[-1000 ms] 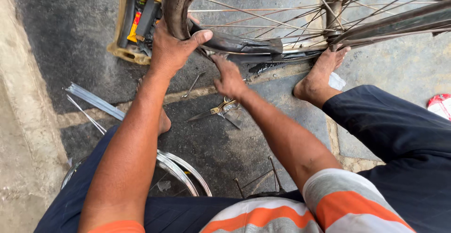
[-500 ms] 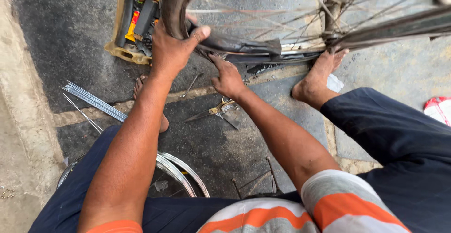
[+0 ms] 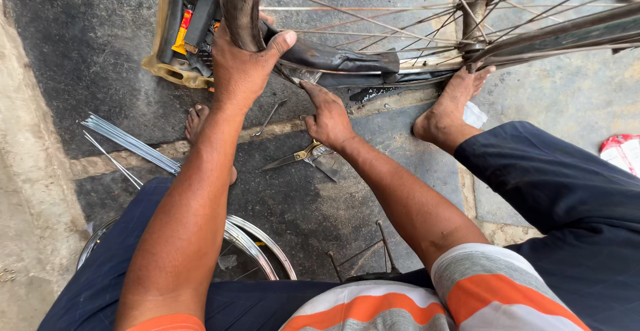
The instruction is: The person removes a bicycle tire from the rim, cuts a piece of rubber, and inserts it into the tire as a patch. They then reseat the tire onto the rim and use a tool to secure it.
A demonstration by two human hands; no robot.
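The bicycle tyre (image 3: pixel 241 4) is gripped by the left hand (image 3: pixel 241 68); at four o'clock, the right hand (image 3: pixel 328 119) fingers pinch the inner tube (image 3: pixel 333 58).

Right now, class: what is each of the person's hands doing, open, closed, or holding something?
Left hand: closed around the bicycle tyre.
Right hand: fingers curled, fingertips pressing at the wheel rim; whether it grips anything cannot be told.

A crumpled red and white packet (image 3: pixel 621 152) lies on the pavement at the right edge, beyond the knee.
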